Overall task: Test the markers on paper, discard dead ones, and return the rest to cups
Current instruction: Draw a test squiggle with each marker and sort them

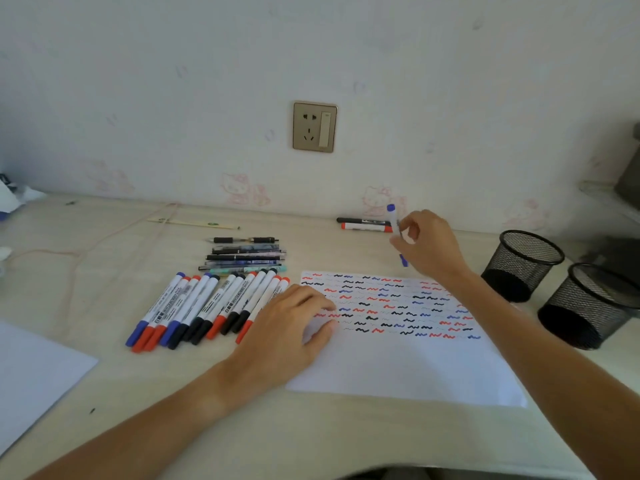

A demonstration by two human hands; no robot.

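We note the right hand raised above the far edge of the test sheet, fingers curled round a blue-capped marker. The marker stands nearly upright, one blue end up near the wall, the other blue end showing below the fingers. It is slightly blurred; we cannot tell whether the lower end is a cap or a bare tip.

The left hand lies flat, fingers relaxed, pressing the left edge of the sheet onto the surface. It holds nothing.

The upper part of the sheet is covered with rows of short squiggles in black, red and blue; the near part is blank.

Just left of the sheet, a row of whiteboard markers lies side by side on the surface, caps blue, red and black. The rightmost ones are partly hidden under the left hand. Behind that row, a small stack of pens lies crosswise.

Near the wall, behind the right hand, lie two more markers, one black and one red, parallel and touching.

To the right of the sheet stand two black mesh cups. No markers show above their rims.

A second white sheet lies at the near left. A wall socket sits above the surface.
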